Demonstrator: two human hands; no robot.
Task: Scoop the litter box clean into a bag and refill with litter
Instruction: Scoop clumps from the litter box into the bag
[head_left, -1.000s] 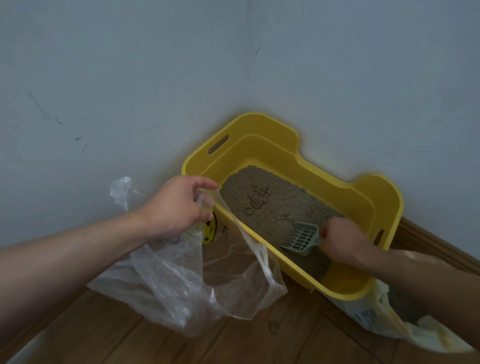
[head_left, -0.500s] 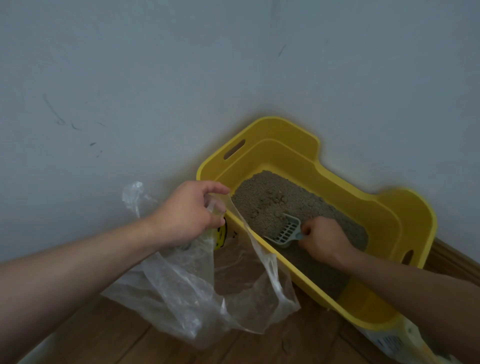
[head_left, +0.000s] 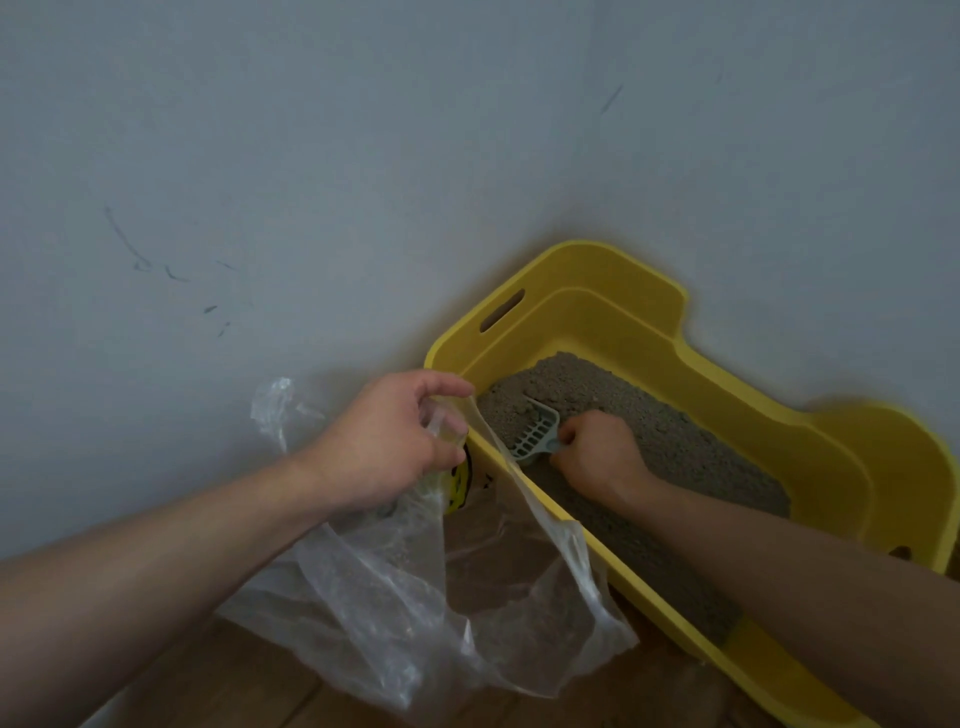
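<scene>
Head camera: my left hand (head_left: 384, 447) pinches the top edge of the clear plastic bag (head_left: 415, 597) between thumb and curled fingers and holds its mouth up. The bag stands on the wooden floor (head_left: 234, 675) just beside the yellow litter box (head_left: 597, 317), and one part of its edge lies over the near rim of the box. My right hand (head_left: 597, 457) is inside the box, with the fingers closed around the short handle of the grey slotted scoop (head_left: 535, 436). The head of the scoop is tilted and sits in the litter (head_left: 675, 431) at the left end of the box, close to the bag. I cannot tell whether a clump is on it.

I judge that I am in the scooping step, and the refill is not yet begun. The next move asks me to lift the scoop level, let the loose grains fall through, and carry it over the low rim into the open bag without spilling on the floor.
</scene>
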